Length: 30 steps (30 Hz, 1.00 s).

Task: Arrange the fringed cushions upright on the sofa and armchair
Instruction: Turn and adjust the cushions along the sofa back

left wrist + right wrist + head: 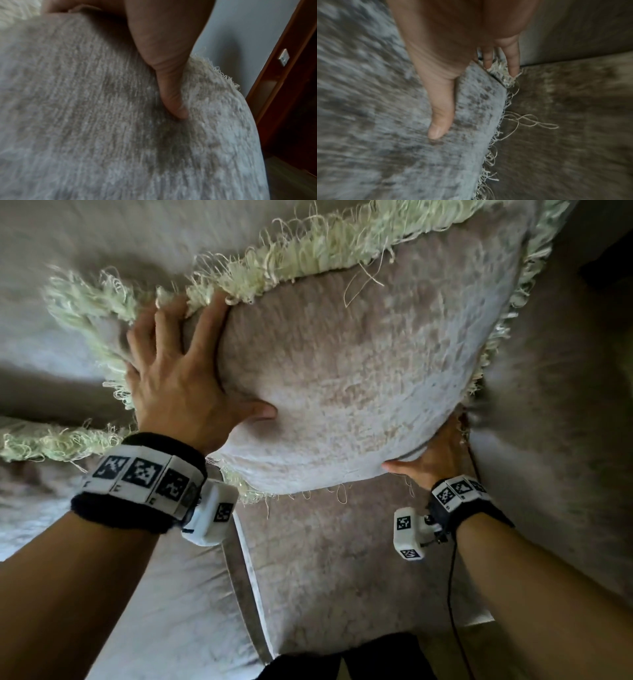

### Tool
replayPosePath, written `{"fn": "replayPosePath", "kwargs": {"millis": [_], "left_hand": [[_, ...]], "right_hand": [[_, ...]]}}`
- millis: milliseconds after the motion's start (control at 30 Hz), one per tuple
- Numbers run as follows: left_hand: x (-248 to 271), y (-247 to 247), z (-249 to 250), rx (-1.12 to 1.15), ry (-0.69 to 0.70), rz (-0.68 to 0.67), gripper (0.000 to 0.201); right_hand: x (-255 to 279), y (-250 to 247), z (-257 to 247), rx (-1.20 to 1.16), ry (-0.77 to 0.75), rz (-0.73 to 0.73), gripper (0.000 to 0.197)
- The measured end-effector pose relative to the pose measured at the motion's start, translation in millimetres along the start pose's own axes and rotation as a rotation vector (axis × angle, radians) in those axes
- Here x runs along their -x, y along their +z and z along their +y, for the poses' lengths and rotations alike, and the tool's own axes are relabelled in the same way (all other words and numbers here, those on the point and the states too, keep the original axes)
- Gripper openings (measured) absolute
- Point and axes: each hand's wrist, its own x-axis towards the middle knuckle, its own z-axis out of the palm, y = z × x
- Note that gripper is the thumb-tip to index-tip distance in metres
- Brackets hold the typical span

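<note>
A large beige cushion (359, 364) edged with pale cream fringe leans against the sofa back, in the corner by the armrest. My left hand (191, 371) grips its upper left corner: the thumb (171, 88) digs into the front face, and the fingers reach over the fringed edge. My right hand (428, 453) pinches the lower right corner. Its thumb (440, 115) lies on the front of the cushion (385, 121), and its fingers (511, 60) reach behind into the fringe. The cushion's bottom edge sits just above the seat.
A second fringed cushion (41, 440) lies at the left on the sofa seat. The seat cushion (325, 559) is below and the armrest (548, 405) closes the right side. A black cable (452, 594) hangs from my right wrist. A wooden door frame (283, 67) stands beyond.
</note>
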Motion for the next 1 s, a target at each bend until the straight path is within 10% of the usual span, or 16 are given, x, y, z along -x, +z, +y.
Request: {"fn": "replayPosePath", "kwargs": {"millis": [267,433,700,833,1000], "left_hand": [[-5,17,-8,-0.029,0.071,0.056,0.113],[-6,25,-10,-0.044,0.104,0.097,0.104],[0,30,-12,0.003,0.229,0.175,0.080],[5,18,-14,0.073,0.236,0.199,0.076],[24,10,-23,0.149,0.130,0.210,0.083]], "right_hand": [[-57,51,27,0.010,-0.039,0.083,0.169],[-77,59,47,0.095,-0.050,-0.095,0.129],[-40,40,12,-0.191,-0.142,0.115,0.111],[-11,17,1,-0.328,-0.173,0.154,0.064],[11,-31,-18,-0.320,-0.300,0.228,0.082]]}}
